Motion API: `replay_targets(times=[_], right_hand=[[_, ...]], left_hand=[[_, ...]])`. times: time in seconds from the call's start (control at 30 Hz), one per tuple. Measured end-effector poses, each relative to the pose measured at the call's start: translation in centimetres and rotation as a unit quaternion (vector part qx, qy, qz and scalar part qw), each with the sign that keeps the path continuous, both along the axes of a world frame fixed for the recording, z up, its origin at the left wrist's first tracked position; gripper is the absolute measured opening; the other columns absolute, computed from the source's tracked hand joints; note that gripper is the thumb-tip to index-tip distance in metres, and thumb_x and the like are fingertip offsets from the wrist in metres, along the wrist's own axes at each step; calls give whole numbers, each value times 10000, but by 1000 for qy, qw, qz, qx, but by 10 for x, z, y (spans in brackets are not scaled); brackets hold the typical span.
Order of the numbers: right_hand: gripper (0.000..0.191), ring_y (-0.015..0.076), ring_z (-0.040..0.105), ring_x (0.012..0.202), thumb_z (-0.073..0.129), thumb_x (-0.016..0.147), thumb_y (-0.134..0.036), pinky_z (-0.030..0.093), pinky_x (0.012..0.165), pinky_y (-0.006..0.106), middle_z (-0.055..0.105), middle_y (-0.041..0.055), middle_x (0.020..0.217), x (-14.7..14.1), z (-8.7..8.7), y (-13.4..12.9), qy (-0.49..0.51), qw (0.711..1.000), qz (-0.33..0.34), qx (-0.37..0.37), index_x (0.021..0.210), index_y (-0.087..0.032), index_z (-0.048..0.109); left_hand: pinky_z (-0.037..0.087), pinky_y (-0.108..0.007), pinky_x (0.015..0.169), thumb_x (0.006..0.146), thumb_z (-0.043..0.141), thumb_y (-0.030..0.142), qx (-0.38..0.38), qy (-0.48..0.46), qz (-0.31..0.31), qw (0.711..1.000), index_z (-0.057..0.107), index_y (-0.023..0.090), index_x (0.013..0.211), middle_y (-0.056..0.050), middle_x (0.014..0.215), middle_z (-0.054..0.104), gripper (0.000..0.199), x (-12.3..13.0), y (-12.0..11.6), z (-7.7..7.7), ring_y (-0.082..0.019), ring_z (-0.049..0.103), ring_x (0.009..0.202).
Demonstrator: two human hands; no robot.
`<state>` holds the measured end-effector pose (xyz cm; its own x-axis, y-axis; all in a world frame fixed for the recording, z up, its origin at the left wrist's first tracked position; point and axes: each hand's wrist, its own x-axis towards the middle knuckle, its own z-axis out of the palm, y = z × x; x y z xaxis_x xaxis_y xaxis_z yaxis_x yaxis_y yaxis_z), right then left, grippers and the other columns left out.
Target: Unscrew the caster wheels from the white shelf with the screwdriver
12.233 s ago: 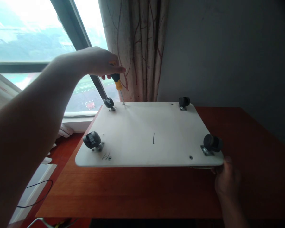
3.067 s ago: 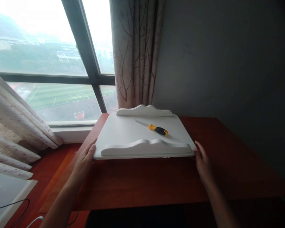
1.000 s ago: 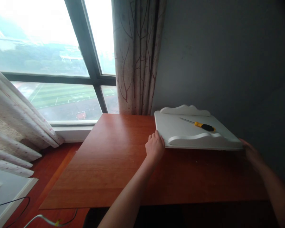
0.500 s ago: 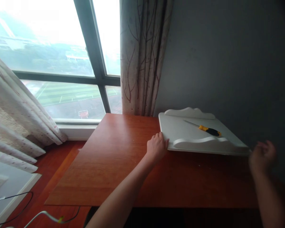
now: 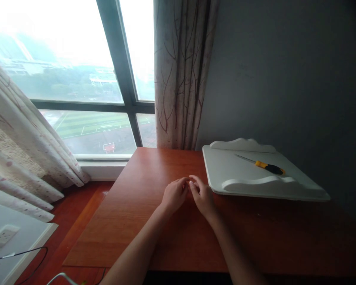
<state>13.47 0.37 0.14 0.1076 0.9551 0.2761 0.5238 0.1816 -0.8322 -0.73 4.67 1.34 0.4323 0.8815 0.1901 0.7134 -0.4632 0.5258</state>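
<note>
Over the reddish-brown wooden table (image 5: 118, 221), my left hand (image 5: 175, 193) and my right hand (image 5: 201, 194) are close together, fingertips meeting or nearly so. The left fingers are loosely bent. On the right, thumb and forefinger stand apart. I see nothing held in either hand. Just right of them lies a white board (image 5: 231, 162) with two wavy raised rails, one along the back and one along the front. A screwdriver (image 5: 269, 167) with a yellow and black handle rests on the board, its shaft pointing left.
A grey wall (image 5: 284, 79) rises behind the board. Patterned curtains (image 5: 180, 79) hang beside the window (image 5: 71, 83). Left of the table, a wall socket (image 5: 4, 236) and a black cable (image 5: 37, 249) are low down near the wooden floor (image 5: 74, 206).
My left hand has let go of the board's left front corner. My right hand has come leftward from the board's right end to meet it. The view has shifted slightly.
</note>
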Motion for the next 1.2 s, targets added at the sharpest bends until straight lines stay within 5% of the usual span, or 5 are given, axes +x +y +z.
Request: replay_targets(times=[0.2,0.5,0.83,1.2], right_hand=[[428,261,712,850,372,981,-462,492,748,324,751,82,920,3,-27,12,-123,992,-14,-1,1199,-218,648],[518,224,641,663,324,985,-534,387,630,282,690,86,698,9,-27,8,-115,993,-5,-2,703,-228,633],[632,185,567,577,293,972,-634,373,573,279,602,40,590,5,-24,8,37,998,53,-25,627,-203,600],[641,148,521,573,393,930,-679,381,539,259,601,38,628,6,-26,9,190,970,136,-66,781,-141,709]], left_hand=[[484,-271,785,924,462,219,1,20,6,1000,685,234,1123,-62,1059,719,299,-6,-3,-1,-190,674,899],[426,-266,672,959,439,335,2,51,-2,999,651,206,826,-59,865,688,281,-3,-8,-3,-197,650,781],[431,-273,696,967,439,359,8,-12,-52,999,616,211,903,-51,920,644,240,-6,-7,-7,-185,621,784],[511,-275,803,921,527,326,-31,-179,-120,976,610,172,1148,-93,1138,608,286,-6,2,-16,-167,629,889]])
